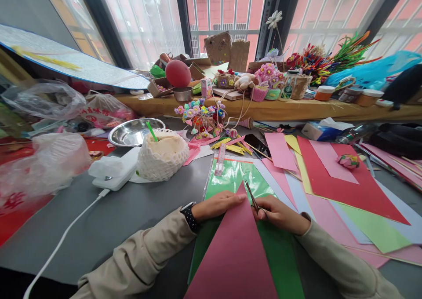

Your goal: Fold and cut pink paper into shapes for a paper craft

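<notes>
My left hand [220, 204] pinches the upper left edge of a pink sheet of paper [235, 250], which narrows to a point at the top. With its fingers closed round the handles, my right hand [275, 212] holds a small pair of scissors [252, 195]. The scissor blades point up and lie beside the right edge of the paper's tip; whether they touch it I cannot tell. Beneath the pink paper is a glossy green packet [245, 174]. A clear pink ruler [220, 159] lies at the packet's top end.
To the right are spread coloured sheets, including a red one [349, 189] and a light green one [376, 226]. On the left stand a net-wrapped coconut [162, 156] with a green straw, a steel bowl [132, 129] and a white power bank [115, 171] with its cable. Handmade flowers [201, 116] are behind.
</notes>
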`<state>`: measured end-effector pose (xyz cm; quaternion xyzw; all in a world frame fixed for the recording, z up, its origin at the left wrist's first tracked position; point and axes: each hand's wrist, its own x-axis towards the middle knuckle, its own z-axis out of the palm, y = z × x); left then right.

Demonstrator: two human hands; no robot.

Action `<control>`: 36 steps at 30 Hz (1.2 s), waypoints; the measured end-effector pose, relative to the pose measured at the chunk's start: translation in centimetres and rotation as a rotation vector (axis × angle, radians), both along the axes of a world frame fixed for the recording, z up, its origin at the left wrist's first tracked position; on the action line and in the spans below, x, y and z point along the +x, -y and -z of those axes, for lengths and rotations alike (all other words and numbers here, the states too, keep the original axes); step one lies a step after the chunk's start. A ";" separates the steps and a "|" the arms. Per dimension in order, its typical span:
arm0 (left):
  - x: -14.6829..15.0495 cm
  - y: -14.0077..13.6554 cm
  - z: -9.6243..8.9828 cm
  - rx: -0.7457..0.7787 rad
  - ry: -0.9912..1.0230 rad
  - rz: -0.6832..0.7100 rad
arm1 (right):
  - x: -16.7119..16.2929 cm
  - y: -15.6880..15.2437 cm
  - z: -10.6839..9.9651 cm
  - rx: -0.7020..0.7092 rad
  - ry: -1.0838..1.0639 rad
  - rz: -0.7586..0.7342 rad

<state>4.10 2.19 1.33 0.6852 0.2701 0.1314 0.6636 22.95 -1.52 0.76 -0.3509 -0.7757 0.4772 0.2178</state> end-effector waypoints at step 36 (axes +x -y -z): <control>0.2 0.1 -0.1 0.084 -0.049 0.004 | 0.1 -0.1 0.8 0.049 0.125 0.097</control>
